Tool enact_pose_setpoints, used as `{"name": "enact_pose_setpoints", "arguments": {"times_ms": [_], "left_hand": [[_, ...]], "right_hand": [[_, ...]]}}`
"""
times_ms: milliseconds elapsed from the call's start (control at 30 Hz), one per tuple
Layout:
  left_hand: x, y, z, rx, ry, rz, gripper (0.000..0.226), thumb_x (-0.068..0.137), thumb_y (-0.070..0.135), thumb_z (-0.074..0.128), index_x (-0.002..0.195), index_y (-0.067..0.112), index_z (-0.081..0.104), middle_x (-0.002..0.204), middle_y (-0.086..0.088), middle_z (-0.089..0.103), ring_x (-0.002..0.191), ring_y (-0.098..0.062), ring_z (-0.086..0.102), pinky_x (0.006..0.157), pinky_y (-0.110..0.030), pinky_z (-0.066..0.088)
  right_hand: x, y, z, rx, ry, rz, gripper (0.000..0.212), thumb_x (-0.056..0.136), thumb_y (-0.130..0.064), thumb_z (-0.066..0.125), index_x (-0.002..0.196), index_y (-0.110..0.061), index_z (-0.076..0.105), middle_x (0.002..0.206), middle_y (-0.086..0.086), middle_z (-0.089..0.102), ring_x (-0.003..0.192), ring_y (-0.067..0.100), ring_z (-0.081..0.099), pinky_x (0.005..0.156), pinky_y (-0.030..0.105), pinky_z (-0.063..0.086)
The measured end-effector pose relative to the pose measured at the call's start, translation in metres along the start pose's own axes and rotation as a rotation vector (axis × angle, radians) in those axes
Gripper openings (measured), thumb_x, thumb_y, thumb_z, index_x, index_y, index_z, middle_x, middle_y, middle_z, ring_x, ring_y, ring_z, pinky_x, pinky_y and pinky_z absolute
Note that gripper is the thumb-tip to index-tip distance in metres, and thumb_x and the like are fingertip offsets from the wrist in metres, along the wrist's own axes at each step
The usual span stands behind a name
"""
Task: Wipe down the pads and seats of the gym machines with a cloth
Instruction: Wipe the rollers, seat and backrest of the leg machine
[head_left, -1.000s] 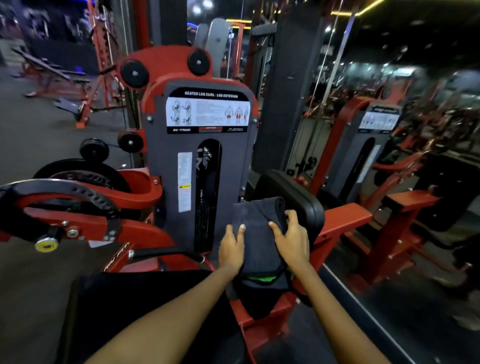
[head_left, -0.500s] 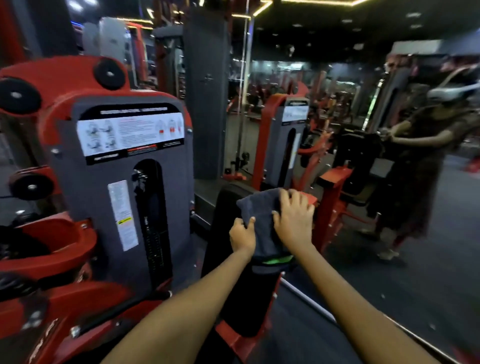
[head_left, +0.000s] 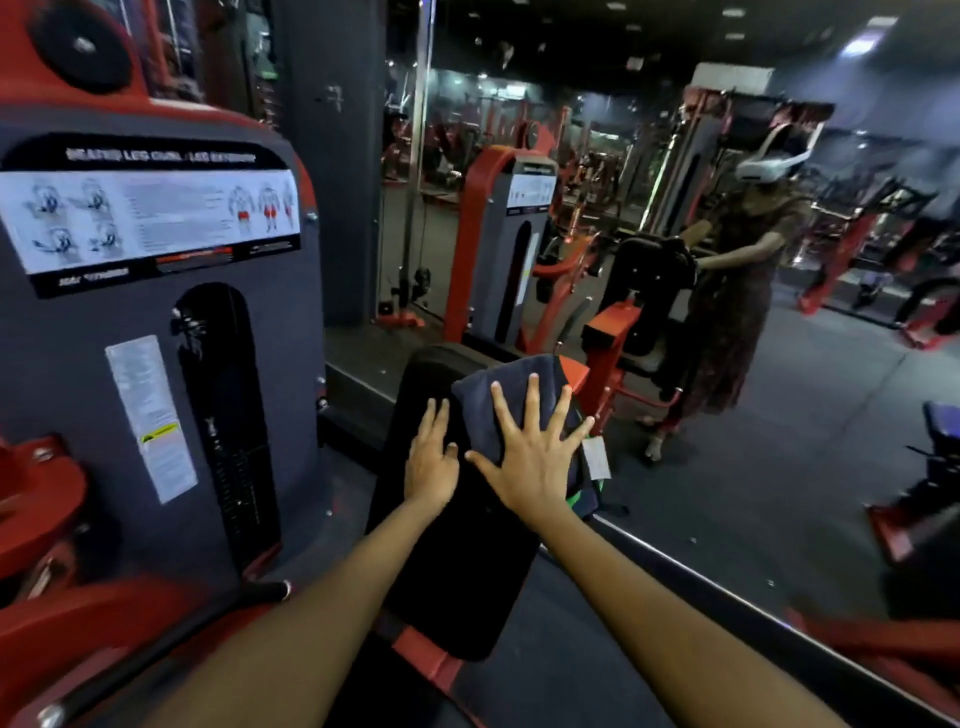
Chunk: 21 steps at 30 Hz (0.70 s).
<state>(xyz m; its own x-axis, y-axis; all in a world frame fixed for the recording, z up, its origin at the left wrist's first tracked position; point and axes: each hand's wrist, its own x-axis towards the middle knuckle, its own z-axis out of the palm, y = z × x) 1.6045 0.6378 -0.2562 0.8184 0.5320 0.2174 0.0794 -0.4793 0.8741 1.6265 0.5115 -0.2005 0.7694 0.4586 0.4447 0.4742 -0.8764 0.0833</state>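
The right hand (head_left: 530, 462), fingers spread wide, presses flat on the cloth (head_left: 511, 395) draped over the pad (head_left: 441, 561), while the open left hand (head_left: 431, 462) rests on the pad beside it.

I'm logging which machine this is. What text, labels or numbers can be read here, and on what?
"SEATED LEG CURL / LEG EXTENSION", blurred but legible: heading of the instruction placard on the grey weight-stack cover.
Placard's small print and bottom brand strip: too blurred to read.
White and yellow warning sticker on the same cover: too small to read.
Mirrored placard: unreadable.
White tag beside the cloth: no legible text.
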Motion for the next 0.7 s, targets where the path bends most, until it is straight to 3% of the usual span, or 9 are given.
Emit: {"name": "enact_pose_setpoints", "arguments": {"times_ms": [100,200,300,367,433,533,600,700], "left_hand": [[0.006,-0.026,-0.010,0.133,-0.147,0.051,0.069,0.093,0.004,0.053,0.151,0.019,0.019,0.160,0.008,0.003,0.145,-0.019,0.019,0.115,-0.036,0.026],[-0.005,-0.050,-0.010,0.211,-0.225,-0.007,0.081,0.090,0.015,0.061,0.152,0.020,0.010,0.159,0.009,-0.003,0.146,-0.017,0.013,0.114,-0.043,0.026],[-0.018,-0.066,-0.005,0.121,-0.286,-0.018,0.090,0.086,0.015,0.067,0.152,0.017,0.006,0.159,0.004,-0.006,0.146,-0.016,0.011,0.110,-0.016,0.014],[-0.023,-0.070,-0.003,0.076,-0.342,0.001,0.094,0.085,0.016,0.069,0.151,0.014,0.002,0.156,0.005,-0.012,0.146,-0.017,0.009,0.103,-0.007,0.010],[-0.029,-0.070,0.000,0.079,-0.359,0.027,0.100,0.084,0.022,0.071,0.150,0.015,-0.003,0.150,0.011,-0.018,0.146,-0.018,0.010,0.108,-0.015,0.015],[-0.037,-0.069,0.006,0.213,-0.331,0.002,0.103,0.083,0.044,0.067,0.150,0.025,-0.010,0.154,0.012,-0.021,0.146,-0.011,0.006,0.117,-0.044,0.012],[-0.043,-0.068,0.009,0.287,-0.278,0.007,0.104,0.081,0.057,0.062,0.149,0.028,-0.012,0.157,0.009,-0.019,0.146,-0.010,0.000,0.116,-0.048,0.005],[-0.045,-0.071,0.010,0.389,-0.278,0.019,0.107,0.079,0.065,0.058,0.150,0.024,-0.011,0.158,0.005,-0.019,0.147,-0.014,-0.006,0.116,-0.047,0.001]], "right_hand": [[0.009,-0.005,0.009,-0.096,0.056,-0.115,0.096,0.065,-0.067,0.070,0.147,-0.035,0.030,0.152,0.014,0.032,0.135,0.048,0.020,0.095,0.076,0.024],[0.022,-0.018,0.015,-0.169,0.054,-0.198,0.088,0.069,-0.058,0.072,0.145,-0.035,0.033,0.152,0.015,0.031,0.135,0.050,0.025,0.096,0.076,0.022],[0.023,-0.010,0.022,-0.222,0.111,-0.343,0.082,0.070,-0.051,0.074,0.143,-0.033,0.041,0.152,0.014,0.033,0.136,0.049,0.026,0.099,0.073,0.019],[0.019,0.012,0.026,-0.248,0.188,-0.457,0.082,0.067,-0.048,0.078,0.140,-0.031,0.046,0.149,0.011,0.039,0.136,0.045,0.024,0.101,0.070,0.019],[0.018,0.022,0.021,-0.244,0.219,-0.456,0.082,0.064,-0.048,0.079,0.139,-0.031,0.048,0.148,0.011,0.041,0.134,0.044,0.026,0.100,0.066,0.020],[0.034,-0.004,0.013,-0.242,0.207,-0.303,0.079,0.067,-0.052,0.072,0.139,-0.032,0.047,0.150,0.013,0.035,0.129,0.046,0.033,0.096,0.063,0.027],[0.041,-0.023,0.016,-0.281,0.165,-0.328,0.080,0.067,-0.054,0.071,0.139,-0.030,0.047,0.150,0.013,0.036,0.130,0.046,0.033,0.097,0.064,0.027],[0.031,-0.014,0.034,-0.332,0.167,-0.565,0.083,0.063,-0.053,0.077,0.137,-0.025,0.051,0.143,0.011,0.047,0.133,0.043,0.026,0.100,0.062,0.020]]}}
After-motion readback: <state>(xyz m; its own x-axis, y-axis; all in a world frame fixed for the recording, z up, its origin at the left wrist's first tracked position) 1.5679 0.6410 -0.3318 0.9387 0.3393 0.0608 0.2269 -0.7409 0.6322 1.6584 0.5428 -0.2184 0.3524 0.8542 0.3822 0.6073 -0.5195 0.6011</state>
